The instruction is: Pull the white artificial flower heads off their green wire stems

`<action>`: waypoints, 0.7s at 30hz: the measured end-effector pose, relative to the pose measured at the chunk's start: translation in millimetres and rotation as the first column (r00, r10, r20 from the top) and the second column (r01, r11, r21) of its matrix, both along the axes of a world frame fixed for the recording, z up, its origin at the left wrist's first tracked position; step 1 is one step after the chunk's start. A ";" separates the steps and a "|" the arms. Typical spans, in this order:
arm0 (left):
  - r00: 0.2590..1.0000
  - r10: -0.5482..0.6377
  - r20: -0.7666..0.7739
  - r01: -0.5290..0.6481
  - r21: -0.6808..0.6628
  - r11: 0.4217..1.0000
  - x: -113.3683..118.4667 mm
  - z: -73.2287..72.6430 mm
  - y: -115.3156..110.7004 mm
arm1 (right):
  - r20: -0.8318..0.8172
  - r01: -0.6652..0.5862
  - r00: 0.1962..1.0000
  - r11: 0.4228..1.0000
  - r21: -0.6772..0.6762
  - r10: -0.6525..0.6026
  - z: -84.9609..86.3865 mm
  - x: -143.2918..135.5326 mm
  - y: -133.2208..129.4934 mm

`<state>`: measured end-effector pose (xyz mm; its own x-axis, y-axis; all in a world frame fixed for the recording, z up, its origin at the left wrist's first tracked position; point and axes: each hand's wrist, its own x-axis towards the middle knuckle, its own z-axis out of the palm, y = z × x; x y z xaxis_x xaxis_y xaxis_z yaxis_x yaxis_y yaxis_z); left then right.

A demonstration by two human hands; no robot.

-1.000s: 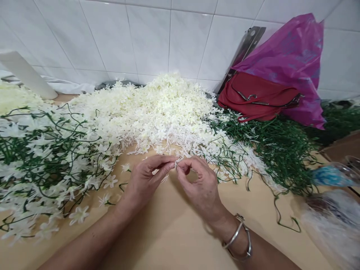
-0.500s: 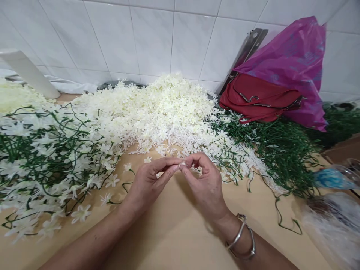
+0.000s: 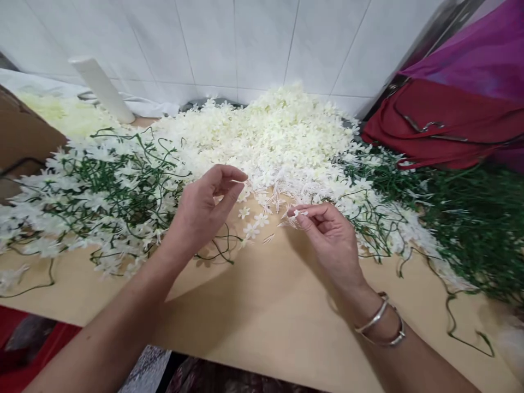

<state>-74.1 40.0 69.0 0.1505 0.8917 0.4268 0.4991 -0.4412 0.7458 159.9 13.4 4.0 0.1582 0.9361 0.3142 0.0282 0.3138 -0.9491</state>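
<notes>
My right hand (image 3: 333, 234) pinches a small white artificial flower (image 3: 301, 213) between thumb and fingertips, low over the table. Thin white stamens show just beside those fingertips; whether they are held too I cannot tell. Raised to the left, my left hand (image 3: 204, 210) has its thumb and forefinger slightly apart, with nothing visible between them. It is close to the front of a large heap of loose white flower heads (image 3: 262, 136). A few single flowers (image 3: 251, 230) lie on the table between my hands, with loose stamens (image 3: 268, 238) near them.
White flowers on green stems (image 3: 102, 191) are heaped at the left, beside a cardboard box (image 3: 28, 136). A white roll (image 3: 102, 90) stands behind. At right are green stems (image 3: 478, 224), a red handbag (image 3: 446, 125) and a purple bag (image 3: 478, 60). The table's front edge (image 3: 229, 363) shows below.
My hands were together at the fingertips over a small white piece; now they are apart, the left raised and the right holding a flower. The view has shifted, showing the box and table edge.
</notes>
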 end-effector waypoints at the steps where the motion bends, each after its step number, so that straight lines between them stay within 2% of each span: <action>1: 0.996 -0.030 -0.089 0.029 -0.005 1.000 -8.7 2.0 -3.5 | 0.013 -0.001 1.000 1.000 -0.014 0.001 -1.0 0.5 -0.1; 3: 0.964 -0.104 -0.246 0.105 -0.009 0.994 -25.2 -0.3 -14.3 | 0.045 0.003 0.999 1.000 -0.030 -0.002 -2.4 1.4 -0.5; 5: 0.930 -0.135 -0.343 0.148 0.013 0.989 -39.6 -9.3 -27.3 | 0.074 0.005 0.997 1.000 -0.028 -0.003 -3.1 1.7 -0.9; 10: 0.902 -0.097 -0.420 0.124 0.037 0.992 -59.4 -32.9 -51.9 | 0.110 0.018 0.994 1.000 -0.002 -0.018 -5.1 -0.8 -1.2; 14: 0.892 -0.013 -0.451 0.037 0.045 0.998 -51.5 -39.4 -54.8 | 0.121 0.031 0.992 1.000 0.000 -0.031 -8.2 -3.6 -1.4; 21: 0.863 0.038 -0.504 -0.063 -0.032 0.998 -21.3 -49.6 -37.5 | 0.154 0.028 0.988 1.000 0.013 -0.030 -10.0 -3.7 -1.7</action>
